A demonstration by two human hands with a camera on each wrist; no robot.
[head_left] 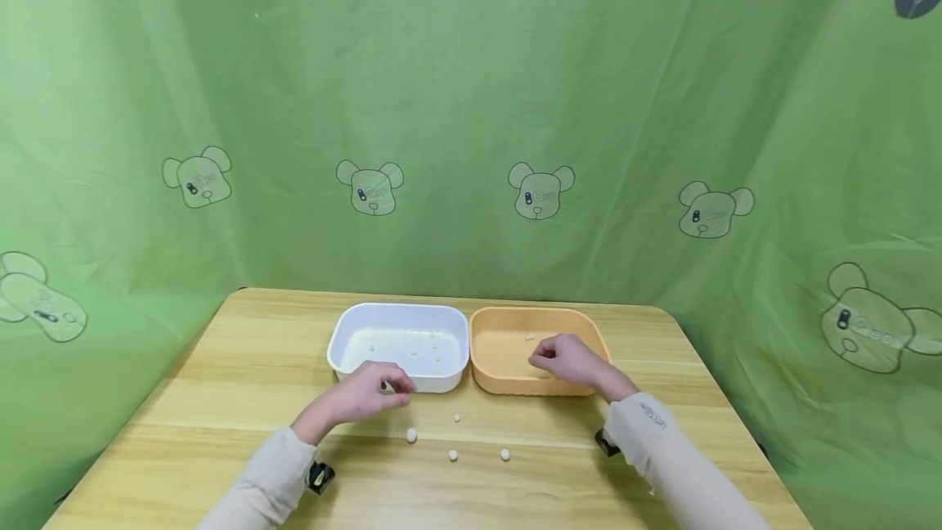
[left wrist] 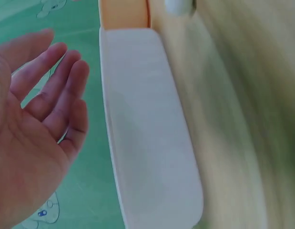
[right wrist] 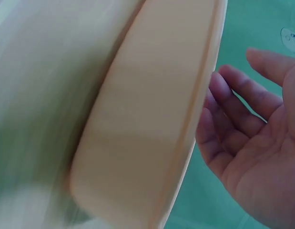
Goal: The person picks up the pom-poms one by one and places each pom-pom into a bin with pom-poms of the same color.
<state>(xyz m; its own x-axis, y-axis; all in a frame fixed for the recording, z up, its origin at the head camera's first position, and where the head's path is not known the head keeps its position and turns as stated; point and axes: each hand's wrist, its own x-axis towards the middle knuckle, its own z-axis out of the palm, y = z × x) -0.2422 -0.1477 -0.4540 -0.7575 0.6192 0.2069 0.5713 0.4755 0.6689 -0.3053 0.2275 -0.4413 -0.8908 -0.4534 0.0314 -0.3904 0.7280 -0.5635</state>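
My left hand [head_left: 368,393] hovers by the front edge of a white plastic box [head_left: 393,340], fingers loosely bent and holding nothing. Several tiny yellowish bits [head_left: 435,347] lie inside that box. Over the orange box [head_left: 504,354] is my right hand [head_left: 570,362], its thumb apart from the fingers in the right wrist view and nothing between them. Small pale pieces [head_left: 530,338] lie on the orange box's floor. On the table in front of the boxes are several white balls: a larger one [head_left: 411,435] below my left hand, and smaller ones such as this ball [head_left: 504,455].
The two boxes stand side by side near the back of a wooden table [head_left: 257,350]. A green curtain [head_left: 456,105] with bear drawings hangs behind the table and along both sides. Each wrist wears a black device, such as the left one [head_left: 320,477].
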